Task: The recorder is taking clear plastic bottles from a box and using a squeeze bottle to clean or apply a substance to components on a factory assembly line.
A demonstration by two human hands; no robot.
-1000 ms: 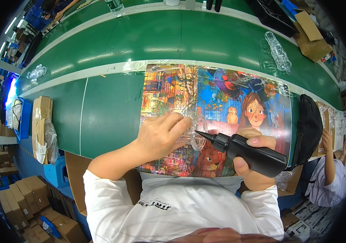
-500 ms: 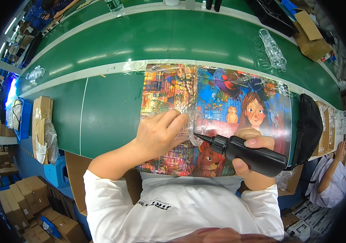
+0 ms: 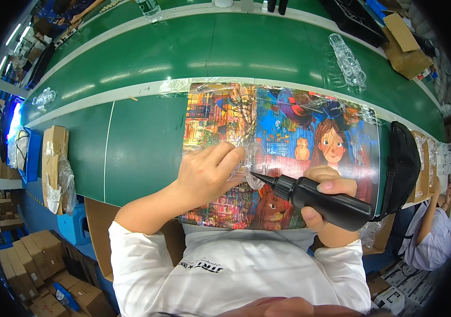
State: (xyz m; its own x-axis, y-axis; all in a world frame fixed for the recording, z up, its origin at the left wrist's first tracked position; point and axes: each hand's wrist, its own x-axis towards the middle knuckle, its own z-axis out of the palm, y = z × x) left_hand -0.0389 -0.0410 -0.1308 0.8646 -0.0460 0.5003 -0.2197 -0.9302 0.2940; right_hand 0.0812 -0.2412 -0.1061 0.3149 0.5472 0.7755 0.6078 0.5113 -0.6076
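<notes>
My left hand (image 3: 212, 171) grips a clear plastic part with a round, ring-like rim (image 3: 256, 165), its fingers hiding most of that part. In my right hand (image 3: 331, 190) is a black squeeze bottle (image 3: 334, 203), tilted so that its long pointed nozzle (image 3: 263, 178) reaches the near side of the rim. Whether anything comes out of the nozzle is too small to tell. Beneath both hands lies a colourful illustrated mat (image 3: 299, 127) with a girl and animals printed on it, partly covered by shiny clear film.
Beyond the mat a green conveyor belt (image 3: 167, 55) carries clear plastic parts (image 3: 348, 62). A black bag (image 3: 401, 166) lies right of the mat. Left are a cardboard piece (image 3: 54, 164) and a blue bin (image 3: 31, 158). Another person in white (image 3: 431, 238) is at far right.
The clear parts on the green belt have shifted left. My right hand and the bottle have moved very slightly left; my left hand has hardly moved.
</notes>
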